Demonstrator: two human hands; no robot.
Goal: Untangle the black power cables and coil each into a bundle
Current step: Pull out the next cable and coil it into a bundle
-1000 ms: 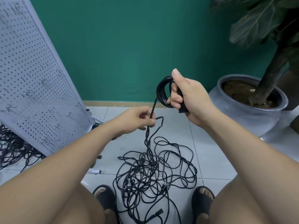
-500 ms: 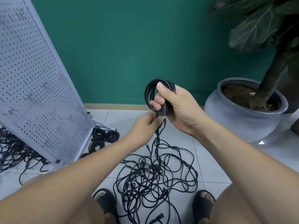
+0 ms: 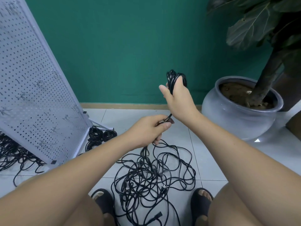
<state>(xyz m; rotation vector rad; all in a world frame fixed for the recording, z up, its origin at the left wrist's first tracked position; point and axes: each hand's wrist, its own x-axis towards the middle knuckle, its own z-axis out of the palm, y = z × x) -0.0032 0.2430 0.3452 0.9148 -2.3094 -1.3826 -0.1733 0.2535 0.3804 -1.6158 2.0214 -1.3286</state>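
Currently, the right hand point(image 3: 177, 95) is raised in front of the green wall. Its fingers are curled round a partly wound coil point(image 3: 176, 77) of black cable, with the thumb extended to the left. Below it, the left hand point(image 3: 151, 129) grips the free run of cable point(image 3: 169, 117) close under the right wrist. Finger placement is blurred here; it appears to be a pinch between thumb and forefinger. From the left hand the cable drops to the tangled cable pile point(image 3: 154, 173) on the tiled floor point(image 3: 123, 118), between two sandalled feet point(image 3: 102, 201). Finished bundles point(image 3: 101, 136) lie at the foot of the leaning pegboard point(image 3: 32, 95). A grey plant pot point(image 3: 241, 111) stands at right.
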